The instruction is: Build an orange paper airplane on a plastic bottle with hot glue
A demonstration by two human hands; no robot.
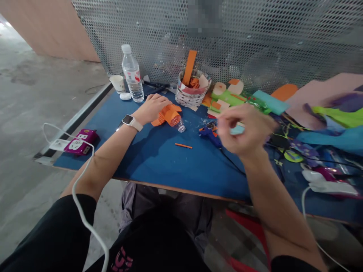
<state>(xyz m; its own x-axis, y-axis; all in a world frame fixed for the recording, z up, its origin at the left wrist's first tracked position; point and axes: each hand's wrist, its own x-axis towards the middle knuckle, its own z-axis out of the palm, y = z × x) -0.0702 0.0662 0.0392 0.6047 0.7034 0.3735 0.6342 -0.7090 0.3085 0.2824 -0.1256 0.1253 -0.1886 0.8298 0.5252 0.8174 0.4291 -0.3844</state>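
My left hand (155,105), with a white smartwatch on its wrist, is closed over the rear of a small clear plastic bottle wrapped in orange sheet (170,115). The bottle lies on its side, its bare neck toward the right. My right hand (245,126) is raised above the table and smeared by motion. Its fingers curl into a ring; a pale blue patch shows inside, and I cannot make out whether it is held. Just left of this hand lies a blue glue gun (210,136) with a black cord. A thin orange strip (183,146) rests nearer the front edge.
A woven basket (189,99) with orange pieces stands against the perforated metal panel (241,49). At the left are a water bottle (133,77), paper cup (117,84) and purple power socket (82,142). Coloured sheets (320,100) and scraps crowd the right. A white cable crosses my left arm.
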